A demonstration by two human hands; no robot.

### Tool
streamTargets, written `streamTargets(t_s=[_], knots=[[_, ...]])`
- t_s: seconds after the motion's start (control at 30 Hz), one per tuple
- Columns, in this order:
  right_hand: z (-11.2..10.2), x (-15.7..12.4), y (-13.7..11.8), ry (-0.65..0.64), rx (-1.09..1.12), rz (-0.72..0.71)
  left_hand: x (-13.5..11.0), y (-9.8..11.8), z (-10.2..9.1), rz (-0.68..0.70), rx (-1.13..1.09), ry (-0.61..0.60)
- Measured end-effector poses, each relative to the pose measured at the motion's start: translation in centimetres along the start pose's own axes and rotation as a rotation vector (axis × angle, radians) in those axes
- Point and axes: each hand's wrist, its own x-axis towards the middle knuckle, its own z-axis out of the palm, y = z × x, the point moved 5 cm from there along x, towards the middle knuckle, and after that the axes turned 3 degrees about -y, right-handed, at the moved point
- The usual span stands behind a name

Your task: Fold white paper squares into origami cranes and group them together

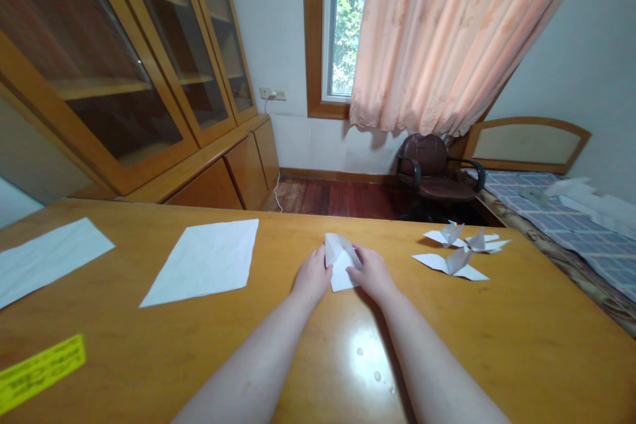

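Observation:
A partly folded sheet of white paper (340, 268) rests on the wooden table between my two hands, one flap standing up at its far side. My left hand (313, 273) grips its left edge, with the fingertips partly behind the paper. On the opposite edge, my right hand (371, 270) is closed, its thumb on the front face and its other fingers behind the raised flap. Several folded paper cranes (453, 264) stand to the right. Left of my hands lies a flat, creased sheet of white paper (206, 262).
Another white sheet (50, 258) lies at the table's far left, with a yellow label (42, 371) nearer me. Beyond the table (223, 358) are a glass-fronted cabinet (144, 66), an office chair (434, 169), a bed (571, 205) and a curtained window.

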Motion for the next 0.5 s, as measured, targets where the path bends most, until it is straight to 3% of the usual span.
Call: streamTargets(t_s=[0.33, 0.5], knots=[[-0.1, 0.2, 0.9, 0.088, 0.155, 0.093, -0.4, 1.1, 0.1, 0.167, -0.047, -0.007], [-0.3, 0.1, 1.0, 0.085, 0.09, 0.15, -0.5, 1.5, 0.7, 0.211, -0.087, -0.079]])
